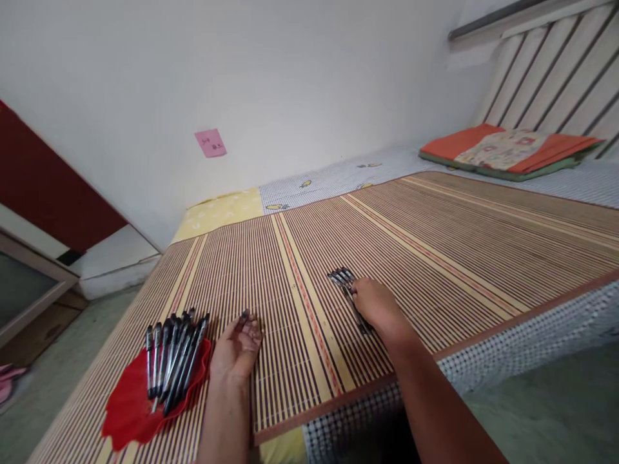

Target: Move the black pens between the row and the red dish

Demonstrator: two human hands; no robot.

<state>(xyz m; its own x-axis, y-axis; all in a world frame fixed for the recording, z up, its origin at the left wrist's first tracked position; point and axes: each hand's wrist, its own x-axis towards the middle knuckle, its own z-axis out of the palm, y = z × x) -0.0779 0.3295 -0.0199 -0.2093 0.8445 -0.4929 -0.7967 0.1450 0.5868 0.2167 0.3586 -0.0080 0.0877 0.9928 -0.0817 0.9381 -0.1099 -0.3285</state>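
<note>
The right hand (374, 304) lies on the striped mat (435, 238) and covers a small bunch of black pens (344, 283); its fingers rest on them, but I cannot tell if they grip. The left hand (238, 348) lies palm up and loosely open, with one pen (243, 318) at its fingertips. Just beside it, a pile of pens (174, 351) lies on a red cloth (133, 406). The mat covers the bed (556, 174), with a pillow (507, 149) far behind.
</note>
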